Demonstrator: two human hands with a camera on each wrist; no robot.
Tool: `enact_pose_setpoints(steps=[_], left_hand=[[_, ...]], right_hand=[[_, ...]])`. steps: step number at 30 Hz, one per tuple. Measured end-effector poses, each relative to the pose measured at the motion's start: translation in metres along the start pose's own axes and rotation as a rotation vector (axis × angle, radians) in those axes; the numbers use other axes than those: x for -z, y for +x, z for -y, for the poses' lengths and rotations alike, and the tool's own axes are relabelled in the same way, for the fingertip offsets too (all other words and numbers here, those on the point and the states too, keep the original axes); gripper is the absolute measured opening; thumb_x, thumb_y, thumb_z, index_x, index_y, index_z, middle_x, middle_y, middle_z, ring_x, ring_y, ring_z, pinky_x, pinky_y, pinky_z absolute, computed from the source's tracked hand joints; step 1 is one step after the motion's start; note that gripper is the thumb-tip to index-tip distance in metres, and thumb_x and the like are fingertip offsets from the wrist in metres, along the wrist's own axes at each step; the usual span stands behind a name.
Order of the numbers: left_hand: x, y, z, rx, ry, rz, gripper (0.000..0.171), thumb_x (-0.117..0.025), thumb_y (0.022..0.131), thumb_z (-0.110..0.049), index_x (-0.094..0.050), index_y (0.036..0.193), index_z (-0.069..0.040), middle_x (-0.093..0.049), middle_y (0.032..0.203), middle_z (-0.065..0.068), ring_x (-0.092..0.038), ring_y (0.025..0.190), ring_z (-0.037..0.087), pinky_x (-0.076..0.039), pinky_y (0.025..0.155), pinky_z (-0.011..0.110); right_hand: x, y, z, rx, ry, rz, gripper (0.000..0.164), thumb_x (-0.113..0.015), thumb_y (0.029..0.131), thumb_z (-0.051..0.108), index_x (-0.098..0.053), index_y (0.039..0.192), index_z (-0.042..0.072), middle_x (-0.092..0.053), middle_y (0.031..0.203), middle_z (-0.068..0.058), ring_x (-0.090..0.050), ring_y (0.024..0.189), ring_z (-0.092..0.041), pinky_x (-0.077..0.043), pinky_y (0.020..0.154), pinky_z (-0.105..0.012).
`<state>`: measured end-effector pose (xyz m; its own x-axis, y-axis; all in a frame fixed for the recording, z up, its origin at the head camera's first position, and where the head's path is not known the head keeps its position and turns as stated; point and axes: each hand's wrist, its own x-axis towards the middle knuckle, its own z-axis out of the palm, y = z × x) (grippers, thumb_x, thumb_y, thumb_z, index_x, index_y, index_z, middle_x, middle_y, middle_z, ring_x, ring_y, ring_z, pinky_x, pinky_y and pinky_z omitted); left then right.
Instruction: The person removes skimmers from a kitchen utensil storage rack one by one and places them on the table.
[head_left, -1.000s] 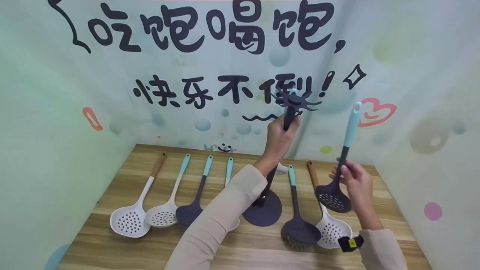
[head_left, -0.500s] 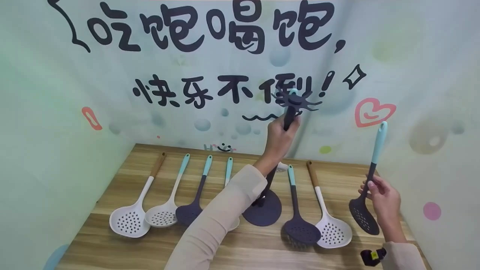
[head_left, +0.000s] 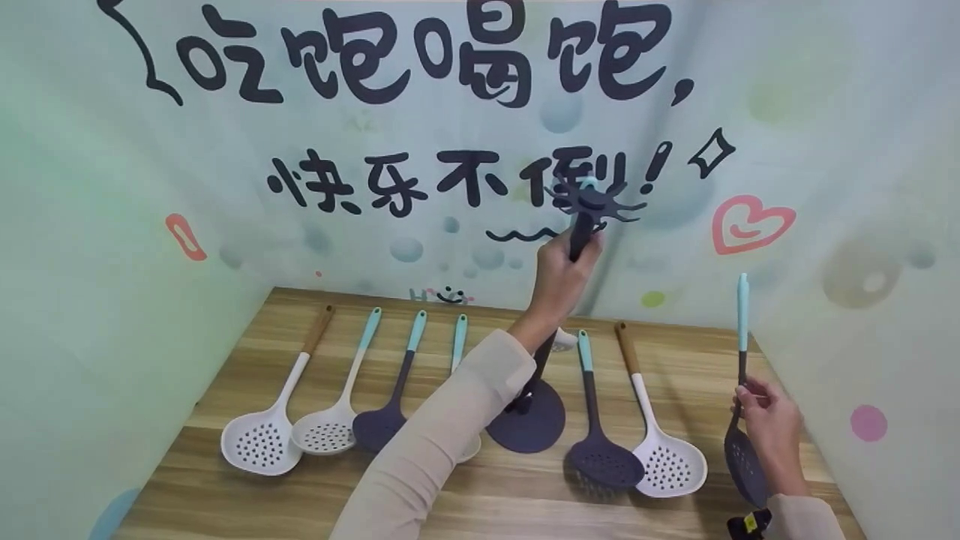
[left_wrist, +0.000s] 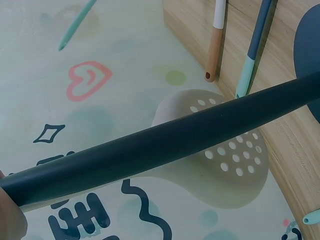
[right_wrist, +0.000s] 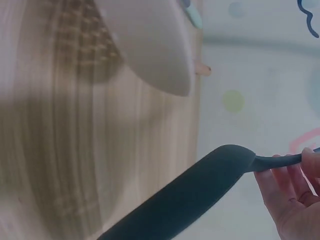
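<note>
In the head view my left hand grips the upper pole of a black utensil stand with a round base and several hooks at its top. A pale skimmer shows behind the pole in the left wrist view. At the table's right side my right hand pinches the dark neck of a black skimmer with a turquoise handle. It is held upright, handle up, its head turned edge-on. In the right wrist view the skimmer's head hides part of the table.
Left of the stand lie a white skimmer, a cream skimmer and a black one; my left sleeve partly covers another. To its right lie a black skimmer and a white skimmer. A printed backdrop rises behind the table.
My right hand has carried the black skimmer rightward from above the white one, then lowered it and turned its head edge-on. My left hand stays on the pole.
</note>
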<state>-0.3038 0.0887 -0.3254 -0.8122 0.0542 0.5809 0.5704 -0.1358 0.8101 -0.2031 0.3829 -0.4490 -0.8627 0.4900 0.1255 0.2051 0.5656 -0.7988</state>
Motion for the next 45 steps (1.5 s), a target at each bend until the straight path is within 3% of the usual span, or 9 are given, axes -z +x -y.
enact_pose_setpoints(steps=[3, 8, 11, 15, 24, 30, 35, 41, 45], left_hand=[[0.0, 0.0, 0.0, 0.003, -0.004, 0.005, 0.023, -0.055, 0.093, -0.016, -0.047, 0.072, -0.009, -0.036, 0.058, -0.007, -0.034, 0.053, 0.005, -0.026, 0.051, 0.019], [-0.001, 0.0, -0.001, -0.009, -0.002, -0.001, 0.025, -0.055, 0.093, -0.016, -0.046, 0.07, -0.009, -0.035, 0.057, -0.007, -0.034, 0.052, 0.006, -0.025, 0.05, 0.019], [-0.001, 0.0, -0.001, -0.019, -0.004, -0.008, 0.026, -0.055, 0.092, -0.016, -0.045, 0.069, -0.011, -0.035, 0.056, -0.007, -0.033, 0.052, 0.005, -0.025, 0.05, 0.02], [-0.001, 0.0, 0.0, -0.027, -0.012, -0.001, 0.025, -0.055, 0.092, -0.016, -0.045, 0.07, -0.011, -0.035, 0.057, -0.007, -0.033, 0.052, 0.005, -0.025, 0.05, 0.02], [0.0, 0.0, -0.001, -0.01, -0.016, 0.003, 0.026, -0.055, 0.093, -0.016, -0.044, 0.07, -0.011, -0.035, 0.057, -0.007, -0.034, 0.053, 0.006, -0.025, 0.05, 0.02], [0.001, 0.0, -0.001, -0.007, -0.023, -0.001, 0.027, -0.055, 0.093, -0.016, -0.043, 0.069, -0.012, -0.035, 0.057, -0.007, -0.033, 0.052, 0.006, -0.026, 0.051, 0.02], [0.0, 0.0, -0.001, 0.007, -0.024, 0.007, 0.025, -0.055, 0.093, -0.017, -0.045, 0.07, -0.011, -0.036, 0.057, -0.007, -0.034, 0.052, 0.006, -0.026, 0.051, 0.02], [-0.001, 0.0, -0.001, 0.01, -0.011, 0.0, 0.025, -0.056, 0.092, -0.017, -0.047, 0.07, -0.009, -0.035, 0.057, -0.007, -0.033, 0.052, 0.006, -0.025, 0.05, 0.02], [0.0, -0.001, 0.0, -0.002, -0.029, 0.007, 0.026, -0.055, 0.092, -0.015, -0.044, 0.069, -0.012, -0.034, 0.056, -0.008, -0.032, 0.05, 0.006, -0.024, 0.049, 0.02]], right_hand=[[-0.004, 0.001, -0.007, 0.012, -0.036, -0.007, 0.034, -0.049, 0.096, 0.012, -0.051, 0.125, -0.006, -0.058, 0.112, -0.026, -0.045, 0.065, 0.016, -0.042, 0.059, -0.007], [-0.012, 0.001, -0.016, 0.013, -0.074, -0.013, 0.033, -0.052, 0.094, 0.01, -0.053, 0.121, -0.007, -0.057, 0.113, -0.027, -0.043, 0.068, 0.013, -0.04, 0.058, -0.007], [-0.018, 0.001, -0.022, 0.01, -0.078, -0.012, 0.032, -0.053, 0.093, 0.008, -0.053, 0.12, -0.008, -0.057, 0.112, -0.028, -0.058, 0.081, -0.009, -0.038, 0.059, -0.007], [-0.025, 0.002, -0.029, 0.013, -0.075, -0.01, 0.032, -0.052, 0.092, 0.007, -0.05, 0.119, -0.01, -0.055, 0.111, -0.032, -0.054, 0.102, -0.04, -0.034, 0.06, -0.008], [-0.038, 0.003, -0.039, 0.077, -0.091, -0.01, 0.019, -0.047, 0.085, -0.007, -0.047, 0.104, -0.011, -0.056, 0.101, -0.032, -0.054, 0.093, -0.039, -0.036, 0.067, -0.016], [-0.044, 0.004, -0.043, 0.063, -0.143, 0.113, 0.024, -0.043, 0.085, -0.006, -0.059, 0.101, -0.013, -0.059, 0.103, -0.031, -0.055, 0.093, -0.038, -0.04, 0.07, -0.026], [-0.048, 0.004, -0.047, 0.038, -0.176, 0.213, 0.03, -0.043, 0.086, -0.005, -0.058, 0.11, -0.015, -0.058, 0.112, -0.033, -0.055, 0.099, -0.04, -0.043, 0.071, -0.026], [-0.051, 0.005, -0.049, -0.007, -0.184, 0.333, 0.034, -0.042, 0.088, -0.001, -0.053, 0.117, -0.017, -0.053, 0.119, -0.035, -0.051, 0.109, -0.045, -0.045, 0.087, -0.046], [-0.049, 0.006, -0.04, -0.054, -0.176, 0.379, 0.037, -0.04, 0.092, 0.005, -0.049, 0.121, -0.015, -0.05, 0.122, -0.036, -0.049, 0.111, -0.046, -0.042, 0.091, -0.05]])
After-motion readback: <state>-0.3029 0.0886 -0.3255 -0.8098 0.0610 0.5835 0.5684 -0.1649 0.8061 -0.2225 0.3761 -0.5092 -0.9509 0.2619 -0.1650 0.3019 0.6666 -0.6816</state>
